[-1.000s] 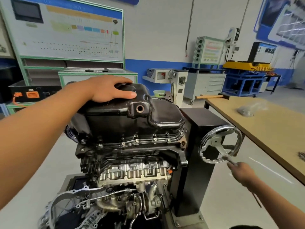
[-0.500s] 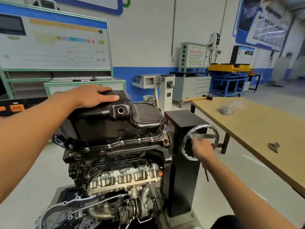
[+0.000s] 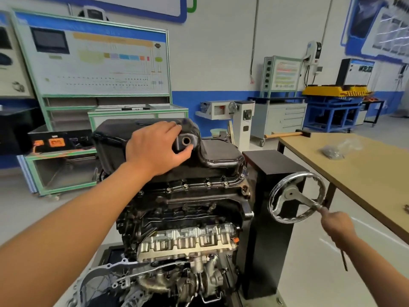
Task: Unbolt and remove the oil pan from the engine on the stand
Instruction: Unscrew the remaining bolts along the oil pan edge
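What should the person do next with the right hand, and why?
Probably release the handle of the handwheel and start loosening the flange bolts. The oil pan already faces up, the left hand rests on it, the right hand grips the handle, and bolts still sit along its flange.

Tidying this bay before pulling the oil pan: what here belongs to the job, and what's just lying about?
Job: oil pan, its flange bolts, engine, stand handwheel, left hand resting on the pan, right hand gripping the handwheel's handle.
Lying about: hammer, plastic bag, both on the wooden table.
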`<state>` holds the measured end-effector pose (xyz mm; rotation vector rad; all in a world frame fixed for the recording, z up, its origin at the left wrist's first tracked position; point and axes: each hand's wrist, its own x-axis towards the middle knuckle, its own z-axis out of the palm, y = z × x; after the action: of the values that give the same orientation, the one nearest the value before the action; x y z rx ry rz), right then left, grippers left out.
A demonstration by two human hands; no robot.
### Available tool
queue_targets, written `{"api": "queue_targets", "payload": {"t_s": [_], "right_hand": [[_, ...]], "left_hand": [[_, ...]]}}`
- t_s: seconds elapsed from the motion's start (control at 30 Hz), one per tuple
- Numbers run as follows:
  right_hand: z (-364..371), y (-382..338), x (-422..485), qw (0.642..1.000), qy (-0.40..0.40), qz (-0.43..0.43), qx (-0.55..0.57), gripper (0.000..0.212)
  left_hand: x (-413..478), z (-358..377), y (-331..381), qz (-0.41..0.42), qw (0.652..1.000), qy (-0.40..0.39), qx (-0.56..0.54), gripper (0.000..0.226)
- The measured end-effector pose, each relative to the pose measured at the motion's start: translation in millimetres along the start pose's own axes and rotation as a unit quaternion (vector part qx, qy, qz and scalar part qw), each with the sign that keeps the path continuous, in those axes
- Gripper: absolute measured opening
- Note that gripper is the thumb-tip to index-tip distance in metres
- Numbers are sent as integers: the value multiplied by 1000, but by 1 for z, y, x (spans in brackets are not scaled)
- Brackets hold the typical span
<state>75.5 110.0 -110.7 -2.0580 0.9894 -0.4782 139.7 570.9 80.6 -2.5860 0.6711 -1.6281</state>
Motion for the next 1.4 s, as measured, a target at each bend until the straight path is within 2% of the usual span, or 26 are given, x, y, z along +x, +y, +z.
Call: {"api": "queue_targets", "payload": {"t_s": [0.1, 0.2, 0.33, 0.43, 0.53, 0.63, 0.8, 0.9, 0.97, 1.07, 1.13, 1.27, 1.4], "right_hand": [[-25, -30, -2, 994, 46, 14, 93, 50], [-31, -68, -23, 989, 41, -63, 130, 41], [-14, -84, -68, 977, 20, -205, 61, 46], [23, -65, -97, 966, -30, -256, -14, 37], [55, -18, -101, 978, -84, -180, -71, 22], [43, 25, -80, 992, -69, -72, -80, 19], [1, 49, -48, 992, -40, -62, -98, 15], [-9, 42, -45, 996, -63, -47, -34, 16], [-6, 32, -47, 989, -134, 29, 53, 25], [11, 20, -54, 953, -222, 133, 158, 41], [22, 16, -53, 919, -246, 173, 255, 36], [24, 19, -40, 901, -188, 216, 325, 36], [-8, 11, -19, 897, -84, 197, 386, 31]], "left_hand": [[12, 7, -9, 22, 999, -22, 20, 64], [26, 14, -16, 21, 999, -39, 15, 68], [31, 21, -17, 12, 999, -32, 29, 63], [29, 22, -17, 9, 999, -30, 20, 63], [27, 18, -16, 5, 999, -35, 3, 63], [21, 16, -16, 8, 1000, -24, -16, 61], [22, 14, -14, 4, 1000, -17, -24, 56], [23, 15, -14, -5, 1000, -9, -25, 53], [21, 15, -12, -3, 1000, -1, -27, 52], [20, 15, -11, 2, 1000, 8, -19, 51], [21, 15, -12, 5, 1000, 6, -15, 53], [26, 19, -15, 6, 1000, 3, -21, 57], [29, 24, -18, 10, 999, 19, -24, 55]]}}
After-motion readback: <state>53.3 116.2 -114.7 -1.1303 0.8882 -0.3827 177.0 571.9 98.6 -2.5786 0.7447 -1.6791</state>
